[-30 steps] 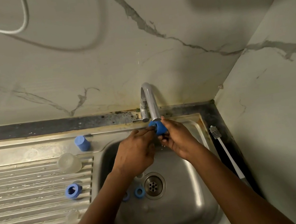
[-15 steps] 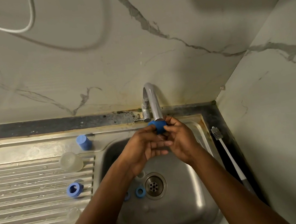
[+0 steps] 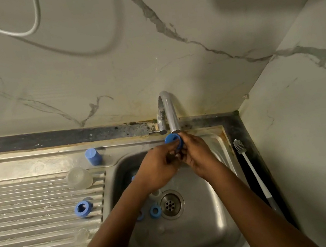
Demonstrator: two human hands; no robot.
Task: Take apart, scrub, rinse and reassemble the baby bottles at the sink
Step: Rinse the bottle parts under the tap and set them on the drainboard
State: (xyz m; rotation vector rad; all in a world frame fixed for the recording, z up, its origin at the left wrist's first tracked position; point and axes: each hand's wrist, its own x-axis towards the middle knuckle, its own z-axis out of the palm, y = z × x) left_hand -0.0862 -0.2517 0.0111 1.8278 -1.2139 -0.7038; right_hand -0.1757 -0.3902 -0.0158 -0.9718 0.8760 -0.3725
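Gripping blue ring with left hand and right hand, fingers curled on it, just beneath tap, above sink. Beside drain, smaller ring. On drainboard: cap, clear cup, third ring.

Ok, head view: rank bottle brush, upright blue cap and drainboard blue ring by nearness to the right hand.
1. Bottle brush: counter, right of the right hand.
2. Blue cap: left, sink rim.
3. Blue ring: farther left, drainboard.
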